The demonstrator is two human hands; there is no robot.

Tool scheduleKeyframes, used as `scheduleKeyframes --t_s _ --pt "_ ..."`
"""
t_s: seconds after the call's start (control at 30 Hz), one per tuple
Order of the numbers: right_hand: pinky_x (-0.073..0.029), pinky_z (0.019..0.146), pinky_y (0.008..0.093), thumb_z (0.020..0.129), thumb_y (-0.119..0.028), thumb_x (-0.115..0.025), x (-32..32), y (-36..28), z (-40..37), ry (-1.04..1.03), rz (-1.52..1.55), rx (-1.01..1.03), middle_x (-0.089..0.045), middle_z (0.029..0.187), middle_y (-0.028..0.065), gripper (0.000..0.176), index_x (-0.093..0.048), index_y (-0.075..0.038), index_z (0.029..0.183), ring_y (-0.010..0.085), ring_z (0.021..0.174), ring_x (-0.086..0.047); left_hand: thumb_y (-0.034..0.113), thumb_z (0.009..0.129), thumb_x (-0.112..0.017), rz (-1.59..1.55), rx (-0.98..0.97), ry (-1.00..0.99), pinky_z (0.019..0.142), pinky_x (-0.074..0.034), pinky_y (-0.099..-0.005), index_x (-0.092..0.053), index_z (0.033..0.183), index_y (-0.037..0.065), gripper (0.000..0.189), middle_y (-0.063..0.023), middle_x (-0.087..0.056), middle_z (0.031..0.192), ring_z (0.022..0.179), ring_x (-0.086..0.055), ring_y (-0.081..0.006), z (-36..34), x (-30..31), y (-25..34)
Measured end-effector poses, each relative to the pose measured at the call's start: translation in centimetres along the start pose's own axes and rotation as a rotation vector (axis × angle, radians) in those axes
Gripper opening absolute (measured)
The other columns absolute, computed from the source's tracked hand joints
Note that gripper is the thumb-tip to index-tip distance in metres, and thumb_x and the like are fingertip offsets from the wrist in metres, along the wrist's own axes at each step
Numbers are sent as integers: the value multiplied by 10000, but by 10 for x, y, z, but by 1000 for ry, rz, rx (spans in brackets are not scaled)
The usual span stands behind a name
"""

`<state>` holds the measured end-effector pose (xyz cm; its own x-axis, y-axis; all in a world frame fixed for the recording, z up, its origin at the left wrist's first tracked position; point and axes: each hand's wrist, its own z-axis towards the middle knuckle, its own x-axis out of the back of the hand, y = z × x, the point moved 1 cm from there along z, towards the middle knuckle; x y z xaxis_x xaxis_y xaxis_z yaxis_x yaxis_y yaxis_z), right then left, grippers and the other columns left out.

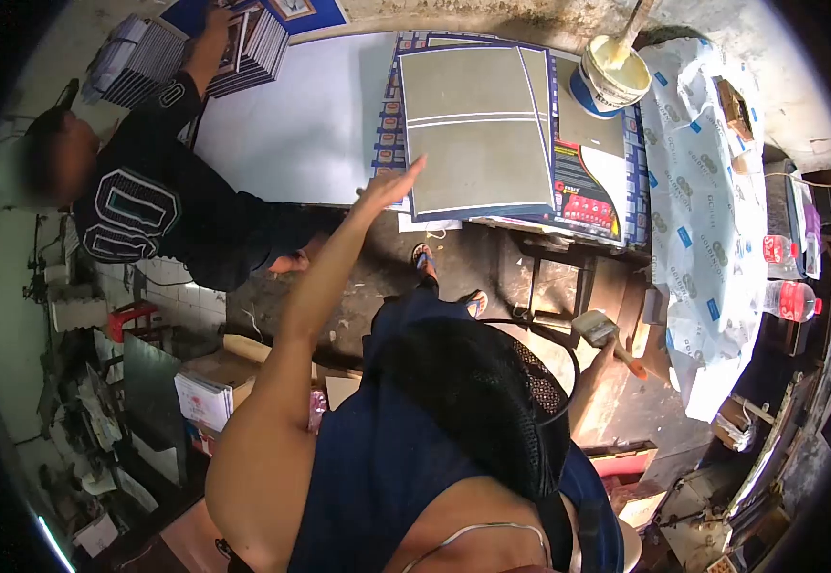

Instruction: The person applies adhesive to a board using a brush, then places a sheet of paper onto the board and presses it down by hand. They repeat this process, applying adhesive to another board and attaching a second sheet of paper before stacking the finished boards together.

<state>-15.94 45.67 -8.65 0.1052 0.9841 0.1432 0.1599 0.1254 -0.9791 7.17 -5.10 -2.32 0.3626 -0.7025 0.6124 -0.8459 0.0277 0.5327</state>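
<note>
My left hand (391,187) is raised beside the near left edge of a blue-bordered board (477,134), fingers stretched and holding nothing. The board has grey panels split by white lines and lies on patterned sheets on the table. On the right, low beside my body, my right hand (608,351) grips a wide brush (597,329) with an orange-tipped handle. A white bucket (612,76) of pale paste, with a stick (633,29) standing in it, sits at the board's far right corner.
At the left, a co-worker in a dark shirt (129,215) reaches to stacked frames (255,53) on the white tabletop (291,124). Printed plastic wrapping (697,220) covers the right side, near bottles (790,301). Cartons (220,372) stand at lower left.
</note>
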Motion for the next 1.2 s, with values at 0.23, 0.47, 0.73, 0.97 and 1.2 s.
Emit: scheduleKeyframes --t_s 0.23,0.47,0.73,0.97,1.2 --pt "-464 953 366 879 -92 -659 2 7 4 -3 -2 4 -600 1170 205 559 -419 -1 1376 245 1058 -589 797 800 -437 -95 -50 -195 1088 -337 -412 -600 1235 -28 947 -281 -548 1309 1278 -489 -367 -61 -17 -36" --pt "-459 963 366 879 -84 -646 -5 5 15 -19 -38 30 -590 1179 204 555 -421 -11 1380 251 1073 -582 303 691 -729 -241 -121 631 972 -477 -413 -444 1319 -100 799 -286 -569 1243 1151 -575 -391 82 42 16" --pt "-436 992 390 873 -105 -676 -6 -27 -22 135 -41 41 -572 1243 181 603 -410 -44 1411 245 1124 -562 466 717 -693 -950 339 296 1012 -370 -529 -142 1468 -40 1060 -280 -380 1445 1278 -450 -413 198 44 49" --pt "-436 993 383 876 -112 -666 -12 -46 -77 306 -116 -53 -561 1243 202 590 -414 -34 1404 250 1111 -566 498 744 -704 -1168 -315 421 1180 -225 -395 -177 1473 -83 1070 -300 -251 1516 1433 -233 -383 220 124 129" --pt "-475 928 360 883 -96 -675 0 -33 -99 412 -79 33 -581 1160 155 519 -464 -38 1354 227 1018 -580 260 635 -824 -274 10 271 1120 -350 -420 143 1453 -103 1317 -397 -177 1478 1369 -288 -500 176 58 58"
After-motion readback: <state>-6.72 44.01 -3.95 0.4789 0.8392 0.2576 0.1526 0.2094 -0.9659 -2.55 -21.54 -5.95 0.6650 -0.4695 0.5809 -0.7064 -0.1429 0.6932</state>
